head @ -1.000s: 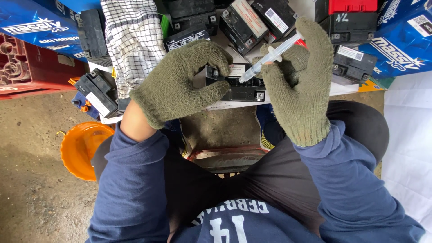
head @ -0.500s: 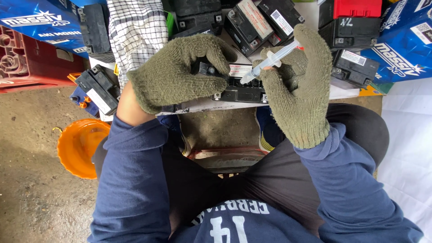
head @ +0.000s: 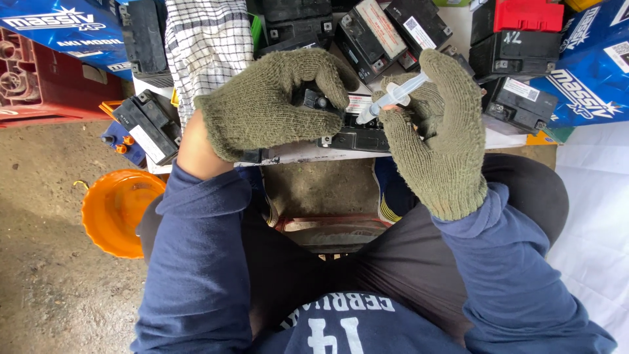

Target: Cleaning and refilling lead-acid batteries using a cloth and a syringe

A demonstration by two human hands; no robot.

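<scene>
My left hand [head: 272, 105] stays clamped on the small black battery [head: 354, 137] at the worktop [head: 295, 154] edge. My right hand's [head: 436, 124] grip holds the syringe [head: 392, 98], whose tip has dropped onto the battery's top since 1 second ago.

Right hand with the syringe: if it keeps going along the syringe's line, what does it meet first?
Most likely the top of the small black battery that the left hand grips. The syringe in the right hand points down-left at it, tip close above; actual contact can't be judged from this view.
</scene>
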